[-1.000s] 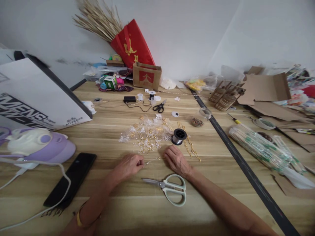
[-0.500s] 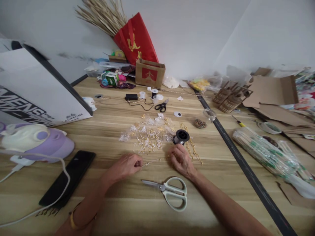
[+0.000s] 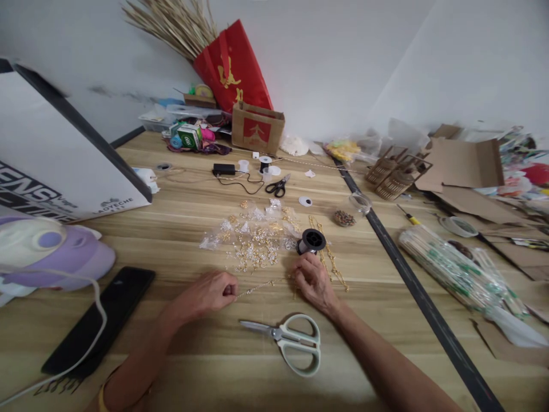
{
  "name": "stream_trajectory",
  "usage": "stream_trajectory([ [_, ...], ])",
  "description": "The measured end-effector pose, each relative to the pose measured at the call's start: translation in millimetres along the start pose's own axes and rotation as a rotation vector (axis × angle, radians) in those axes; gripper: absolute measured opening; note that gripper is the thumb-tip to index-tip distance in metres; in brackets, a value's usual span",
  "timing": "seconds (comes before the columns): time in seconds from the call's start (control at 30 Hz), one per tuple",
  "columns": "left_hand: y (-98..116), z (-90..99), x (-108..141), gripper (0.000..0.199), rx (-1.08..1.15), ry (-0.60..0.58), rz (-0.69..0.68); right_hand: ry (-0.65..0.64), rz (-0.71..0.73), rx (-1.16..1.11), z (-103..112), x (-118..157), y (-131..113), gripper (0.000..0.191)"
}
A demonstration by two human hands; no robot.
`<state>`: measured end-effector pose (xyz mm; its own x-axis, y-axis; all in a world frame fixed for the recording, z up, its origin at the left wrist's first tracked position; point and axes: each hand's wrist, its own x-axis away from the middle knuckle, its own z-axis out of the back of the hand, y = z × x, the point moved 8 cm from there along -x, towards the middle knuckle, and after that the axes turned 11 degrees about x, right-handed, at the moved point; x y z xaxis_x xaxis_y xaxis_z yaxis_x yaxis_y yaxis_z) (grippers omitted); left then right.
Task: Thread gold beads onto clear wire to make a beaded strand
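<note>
head view: left hand (image 3: 214,290), nearer, pinched end of beaded chain (image 3: 255,289) between fingers; chain's long axis ran rightward over desk (image 3: 197,366), beyond scissors (image 3: 275,333), toward right hand (image 3: 316,286), curled near wire spool (image 3: 311,240), grip unclear.

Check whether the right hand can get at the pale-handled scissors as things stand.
Probably yes: the pale-handled scissors lie just on the wearer's side of the right hand, with nothing seen covering them.
</note>
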<state>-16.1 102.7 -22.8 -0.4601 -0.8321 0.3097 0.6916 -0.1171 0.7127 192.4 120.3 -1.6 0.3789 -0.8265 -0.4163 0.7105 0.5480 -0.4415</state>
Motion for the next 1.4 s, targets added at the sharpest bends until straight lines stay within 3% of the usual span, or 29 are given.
stream_trajectory([
  [0.3, -2.1, 6.5, 3.8, 0.013, -0.031, 0.008, 0.031, -0.033, 0.034, 0.21, -10.8, 1.5, 4.0, 0.007],
  [0.6, -9.7, 8.4, 6.0, 0.012, -0.018, 0.015, 0.019, 0.012, -0.046, 0.08, -3.4, 0.2, 13.8, 0.012],
  [0.73, -9.2, 7.4, 6.1, 0.012, -0.015, 0.009, 0.008, -0.108, 0.062, 0.069, -1.5, -3.7, 0.4, 0.013],
  [0.93, -6.8, 8.3, 7.4, 0.012, -0.052, -0.002, 0.013, -0.279, 0.221, 0.25, -8.3, -1.0, -19.1, 0.014],
  [1.4, -6.2, 9.1, 7.5, 0.015, -0.086, -0.031, 0.05, -0.198, 0.136, 0.344, -20.8, -0.9, -4.7, 0.019],
])
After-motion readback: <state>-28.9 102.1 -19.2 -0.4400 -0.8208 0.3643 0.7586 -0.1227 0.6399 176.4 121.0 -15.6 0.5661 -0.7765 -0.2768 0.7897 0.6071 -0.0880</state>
